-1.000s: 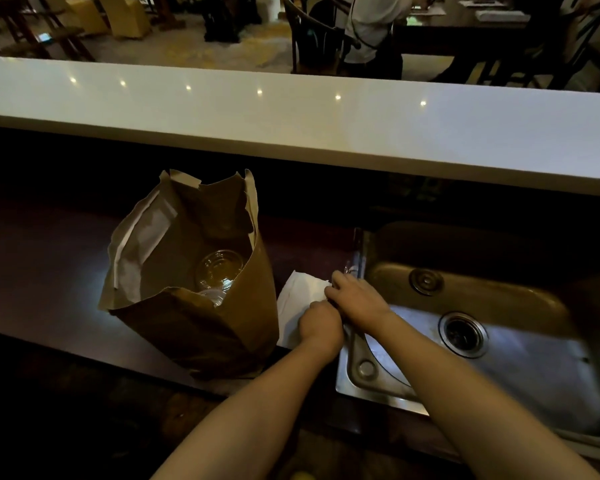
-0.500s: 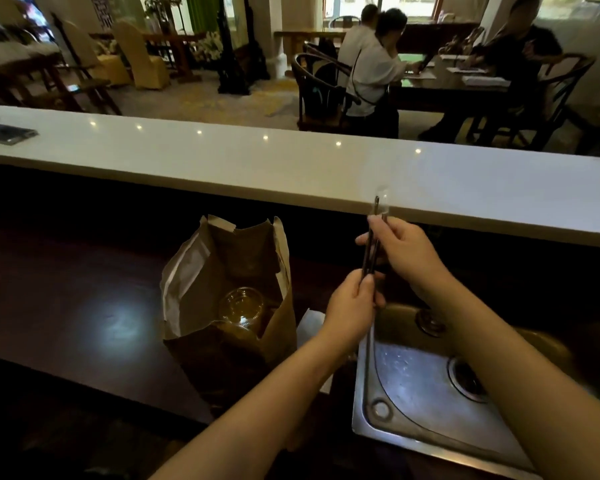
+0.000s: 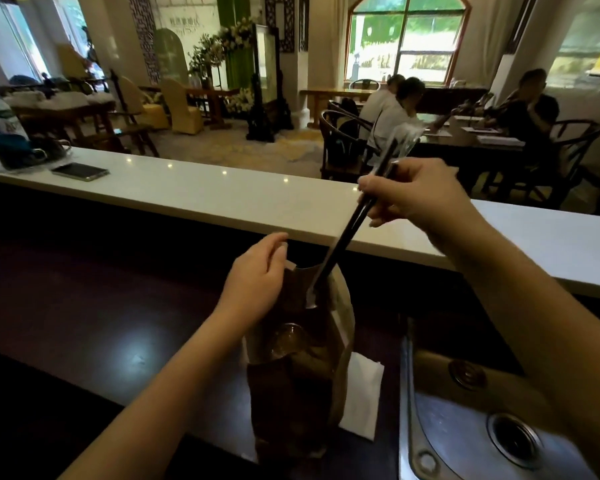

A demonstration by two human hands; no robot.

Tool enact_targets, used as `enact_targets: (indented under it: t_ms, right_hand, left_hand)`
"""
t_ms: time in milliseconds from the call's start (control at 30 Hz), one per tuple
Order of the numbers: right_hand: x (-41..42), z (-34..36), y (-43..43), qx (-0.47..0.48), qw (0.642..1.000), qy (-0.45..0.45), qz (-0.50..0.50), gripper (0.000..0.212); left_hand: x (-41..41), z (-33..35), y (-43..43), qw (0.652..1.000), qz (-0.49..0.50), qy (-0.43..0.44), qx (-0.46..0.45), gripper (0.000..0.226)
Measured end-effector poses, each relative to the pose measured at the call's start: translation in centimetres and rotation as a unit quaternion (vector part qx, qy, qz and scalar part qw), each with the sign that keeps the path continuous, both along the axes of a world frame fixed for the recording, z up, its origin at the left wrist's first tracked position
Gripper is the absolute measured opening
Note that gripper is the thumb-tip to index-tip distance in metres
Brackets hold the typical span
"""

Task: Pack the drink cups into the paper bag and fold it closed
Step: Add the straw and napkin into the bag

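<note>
Dark glossy surface [image 3: 84,306] nearest, and sitting on it, just left of the steel sink [image 3: 407,393]: the paper bag [image 3: 291,403], with a white napkin [image 3: 361,393] lying flat at its right side, between bag and sink. Standing upright, mouth open, looking brown, crumpled and soft enough to buckle. Already holding a drink cup [image 3: 286,341], with the clear domed lid showing down inside; can't tell about any more cups underneath.

Slightly further out, left hand [image 3: 257,275] pinching the bag's far rim, fingers curled round the paper edge, holding the mouth open. Right hand [image 3: 416,195] above and beyond, fingers clenched round a pair of dark straws [image 3: 343,237] in a clear wrapper, tilting them with the lower tips dipping into the mouth.

Judging this as the straws-going-in bit, with the folding not yet started. For doing it well, probably worth:
- pulling the rim taut and outward rather than down
- aiming the tips along the bag's wall beside the lid instead of onto it
- lowering slowly and letting go only once low, leaving nothing poking above the fold line
- watching for the loose wrapper end snagging on the rim

Beyond the hands, white bar top [image 3: 222,199] running straight across, phone [image 3: 80,172] lying on it at the left. Past that, cafe tables with people [image 3: 388,112] sitting near a big window.
</note>
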State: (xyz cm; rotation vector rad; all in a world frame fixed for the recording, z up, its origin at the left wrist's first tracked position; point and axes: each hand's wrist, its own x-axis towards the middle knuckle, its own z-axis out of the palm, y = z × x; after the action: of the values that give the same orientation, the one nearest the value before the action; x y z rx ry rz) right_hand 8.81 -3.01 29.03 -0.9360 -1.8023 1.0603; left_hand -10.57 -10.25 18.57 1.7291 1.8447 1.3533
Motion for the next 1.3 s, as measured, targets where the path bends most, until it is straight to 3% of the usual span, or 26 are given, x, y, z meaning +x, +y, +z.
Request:
enact_targets:
  t_ms: [67, 133, 333, 500, 667, 733, 967, 1033, 1300]
  right_hand:
    - [-2.5, -2.5, -0.6, 0.027, 0.999, -0.043, -0.001, 0.010]
    - [-4.8, -5.6, -1.2, 0.063, 0.993, -0.102, 0.006, 0.013]
    - [-8.2, -12.7, -2.8, 0.224, 0.941, -0.240, 0.085, 0.015]
    - [-9.2, -16.1, -2.8, 0.307, 0.832, -0.419, 0.193, 0.022]
    - [-12.0, -18.7, -2.9, 0.314, 0.673, -0.624, 0.243, 0.027]
    - [-12.8, -19.8, -3.4, 0.306, 0.637, -0.656, 0.265, 0.030]
    - [-11.2, -24.6, -4.6, 0.297, 0.615, -0.676, 0.275, 0.046]
    - [-10.8, -25.3, -4.9, 0.244, 0.643, -0.670, 0.280, 0.049]
    - [-9.9, -26.1, -5.3, 0.121, 0.691, -0.657, 0.277, 0.064]
  left_hand:
    - [-2.5, -2.0, 0.0, 0.991, 0.038, 0.112, -0.067, 0.038]
    - [-3.6, -3.7, -0.3, 0.977, 0.001, 0.165, -0.136, 0.047]
    - [-4.5, -5.4, -1.4, 0.960, -0.099, 0.163, -0.207, 0.066]
    - [-4.7, -4.9, -2.0, 0.964, -0.101, 0.113, -0.216, 0.070]
    - [-3.6, -4.7, -2.6, 0.965, -0.119, 0.102, -0.210, 0.076]
    - [-3.3, -4.6, -2.7, 0.964, -0.124, 0.107, -0.208, 0.077]
    - [-3.9, -5.2, -3.7, 0.954, -0.150, 0.129, -0.225, 0.075]
    - [-4.0, -5.6, -3.8, 0.952, -0.157, 0.130, -0.227, 0.075]
    - [-4.1, -6.2, -4.1, 0.947, -0.172, 0.146, -0.227, 0.075]
